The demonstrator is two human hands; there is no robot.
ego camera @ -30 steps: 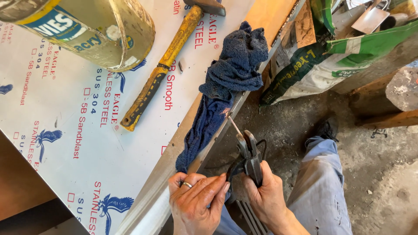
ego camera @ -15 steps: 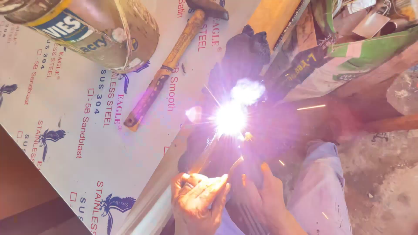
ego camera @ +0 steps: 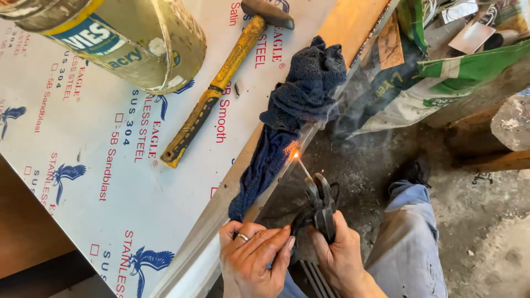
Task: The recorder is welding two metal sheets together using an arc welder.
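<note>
Gritty concrete floor lies under a table (ego camera: 110, 182) wrapped in white printed film. Lower centre, the right hand (ego camera: 339, 256) clenches black electrode tongs (ego camera: 320, 207), rod tip glowing (ego camera: 296, 156) against the table's metal edge; smoke rises, the seam seems unfinished. Left hand (ego camera: 251, 265) steadies, fingers curled beside a dark blue rag (ego camera: 292, 116).

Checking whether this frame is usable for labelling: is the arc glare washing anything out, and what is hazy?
Head view: no washout, only a small orange glow at the thin welding rod tip; pale smoke hazes the green printed sack; daylight is even, the dark blue crumpled cloth stays sharp.
</note>
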